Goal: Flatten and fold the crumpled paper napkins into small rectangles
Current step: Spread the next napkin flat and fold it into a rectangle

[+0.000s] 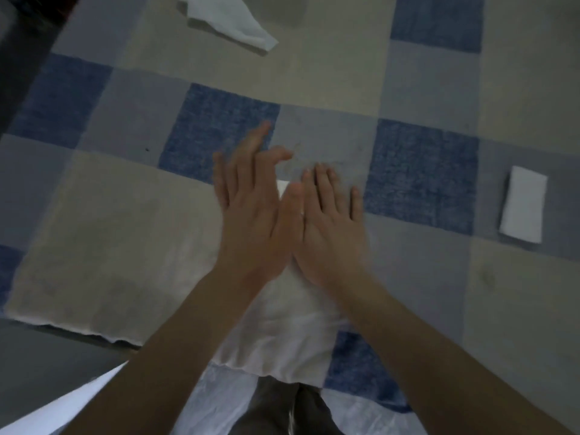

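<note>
I see both hands side by side, thumbs touching, over a white napkin [279,334] spread on the checked cloth [125,215] at the near bench edge. My left hand [248,221] has loosely spread fingers, blurred and partly lifted. My right hand [326,227] lies flat, fingers straight and together. A folded napkin [523,208] sits well right; a crumpled napkin [229,22] lies far ahead.

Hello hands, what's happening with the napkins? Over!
Left hand and right hand open, flat on the spread napkin. One folded napkin at right; crumpled napkin waits up top. Nothing in the way.
</note>
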Demonstrator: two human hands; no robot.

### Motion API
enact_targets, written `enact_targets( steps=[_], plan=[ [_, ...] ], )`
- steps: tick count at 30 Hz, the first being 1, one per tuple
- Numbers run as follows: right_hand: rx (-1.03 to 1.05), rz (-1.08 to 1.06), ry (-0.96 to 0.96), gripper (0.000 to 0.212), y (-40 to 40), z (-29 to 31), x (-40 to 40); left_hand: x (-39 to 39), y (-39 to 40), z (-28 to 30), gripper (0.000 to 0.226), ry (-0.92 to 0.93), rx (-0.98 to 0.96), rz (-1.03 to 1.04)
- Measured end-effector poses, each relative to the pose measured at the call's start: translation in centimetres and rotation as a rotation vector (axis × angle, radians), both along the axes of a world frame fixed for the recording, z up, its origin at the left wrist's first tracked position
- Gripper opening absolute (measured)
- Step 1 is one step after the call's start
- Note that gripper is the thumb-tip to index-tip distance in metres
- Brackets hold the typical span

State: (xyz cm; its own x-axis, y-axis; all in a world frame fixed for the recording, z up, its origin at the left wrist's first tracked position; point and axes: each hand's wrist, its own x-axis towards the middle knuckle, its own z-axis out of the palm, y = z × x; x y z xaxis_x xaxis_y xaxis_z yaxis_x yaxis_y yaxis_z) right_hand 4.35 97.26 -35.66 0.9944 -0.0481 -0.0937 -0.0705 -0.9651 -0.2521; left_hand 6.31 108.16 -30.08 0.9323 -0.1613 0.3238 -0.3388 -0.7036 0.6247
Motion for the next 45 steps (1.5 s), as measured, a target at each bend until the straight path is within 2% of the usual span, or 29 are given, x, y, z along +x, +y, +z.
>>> enact_targets(
  steps=[2, 4, 7, 10, 15, 23, 30, 34, 38, 41, 45],
  plan=[
    [-0.074, -0.014, -0.012, 0.070, 0.1, -0.3, 0.0, 0.6, -2.1, 0.5, 0.042, 0.013, -0.121, -0.226],
    [-0.101, -0.005, 0.001, 0.075, 0.0, -0.2, 0.1, 1.3, -2.8, -0.7, 0.049, 0.123, -0.115, -0.344],
    [-0.073, 0.036, 0.025, 0.071, -0.3, 0.2, 0.1, 2.5, -1.3, -3.7, 0.061, 0.250, 0.141, -0.363],
    [-0.033, 0.010, 0.014, 0.063, -0.2, 0.3, -0.1, 3.0, 1.4, -5.5, 0.060, 0.174, 0.431, -0.379],
    [-0.010, -0.015, 0.008, 0.061, -0.2, 0.1, 0.2, 3.7, 3.8, -5.9, 0.056, 0.146, 0.581, -0.324],
    [-0.046, -0.009, 0.043, 0.063, -0.2, 0.5, 0.3, 3.9, 3.6, -5.1, 0.057, 0.225, 0.569, -0.329],
    [-0.103, -0.113, 0.062, 0.059, -3.5, 0.6, -0.4, 4.0, 3.4, -4.6, 0.061, 0.232, 0.564, -0.333],
    [-0.033, -0.105, 0.058, 0.056, -3.8, 0.8, -0.4, 3.9, 3.4, -4.7, 0.064, 0.233, 0.581, -0.334],
    [0.133, -0.137, 0.001, 0.047, -3.8, 2.3, 0.2, 3.8, 3.4, -4.5, 0.068, 0.222, 0.568, -0.342],
    [0.191, -0.089, -0.032, 0.033, -3.5, 3.5, 1.5, 3.9, 3.6, -4.5, 0.066, 0.210, 0.483, -0.358],
    [0.239, -0.003, 0.179, 0.032, -3.5, 5.0, 3.9, 3.8, 3.9, -4.5, 0.046, 0.201, 0.284, -0.329]
  ],
)
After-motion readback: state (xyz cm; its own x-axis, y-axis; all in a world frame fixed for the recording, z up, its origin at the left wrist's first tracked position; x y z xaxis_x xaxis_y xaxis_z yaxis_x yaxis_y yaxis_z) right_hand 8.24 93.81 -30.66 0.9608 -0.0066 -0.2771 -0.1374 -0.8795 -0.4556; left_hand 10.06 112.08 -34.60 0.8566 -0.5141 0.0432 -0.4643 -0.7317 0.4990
